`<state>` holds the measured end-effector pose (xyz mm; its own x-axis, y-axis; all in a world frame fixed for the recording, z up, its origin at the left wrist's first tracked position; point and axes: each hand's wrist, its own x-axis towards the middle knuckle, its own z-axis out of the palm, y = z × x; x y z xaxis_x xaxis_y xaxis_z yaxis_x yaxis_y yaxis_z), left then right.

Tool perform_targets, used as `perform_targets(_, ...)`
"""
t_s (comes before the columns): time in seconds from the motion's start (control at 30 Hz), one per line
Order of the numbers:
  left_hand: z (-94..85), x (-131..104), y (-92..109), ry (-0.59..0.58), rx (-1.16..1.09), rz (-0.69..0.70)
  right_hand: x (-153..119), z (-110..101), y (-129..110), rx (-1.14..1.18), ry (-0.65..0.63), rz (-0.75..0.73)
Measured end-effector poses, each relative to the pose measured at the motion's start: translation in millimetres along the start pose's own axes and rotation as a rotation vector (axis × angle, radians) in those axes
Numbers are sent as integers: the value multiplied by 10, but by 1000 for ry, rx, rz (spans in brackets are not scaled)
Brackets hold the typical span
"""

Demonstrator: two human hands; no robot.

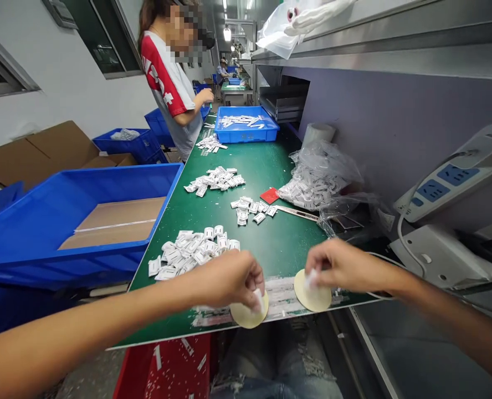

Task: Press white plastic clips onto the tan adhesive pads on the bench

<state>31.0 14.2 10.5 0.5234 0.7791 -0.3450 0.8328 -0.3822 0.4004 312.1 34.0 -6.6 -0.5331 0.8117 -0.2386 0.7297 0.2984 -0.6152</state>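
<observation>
My left hand [246,280] pinches a small white plastic piece [260,299] over a round cream-coloured disc [246,317] at the table's front edge. To its right, my right hand [327,266] is closed on another small white piece [311,279], blurred, above a second cream disc [314,299]. Whether the pieces touch the discs I cannot tell. Both discs lie on a strip of worn, whitish tape [281,296]. Beyond my left forearm is a heap of white plastic pieces [191,249]. Smaller groups of white pieces [252,208] lie farther back.
A clear bag of white pieces [312,177], a red square [270,195] and a slim cutter-like tool [298,213] lie right. A blue tray [246,133] stands farther back. Left are a large blue bin [117,172] and a standing person [171,88]. Below is a red bin [167,371].
</observation>
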Motion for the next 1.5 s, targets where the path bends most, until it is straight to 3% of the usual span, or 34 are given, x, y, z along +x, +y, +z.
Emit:
perform_targets(0.23,-37,50,4,6,53,-21,40,7,-71,-46,1,-16)
perform_targets(0.37,21,1,55,87,142,-61,31,-15,-96,-60,-22,-24)
perform_targets(0.5,46,-30,59,49,139,-49,12,-13,-123,-72,-49,-40)
perform_targets(0.73,101,3,13,20,180,-42,-9,-4,-120,-139,35,-20)
perform_targets(0.93,133,-41,121,-15,237,-13,-33,12,-121,-172,64,-13)
perform_targets(1.07,126,-50,131,57,288,-30,-50,36,-111,-199,127,7)
perform_targets(1.4,139,-43,107,38,251,-24,-78,65,-106,-171,148,9)
perform_targets(1.5,142,-18,71,85,269,-47,-89,65,-116,-162,165,16)
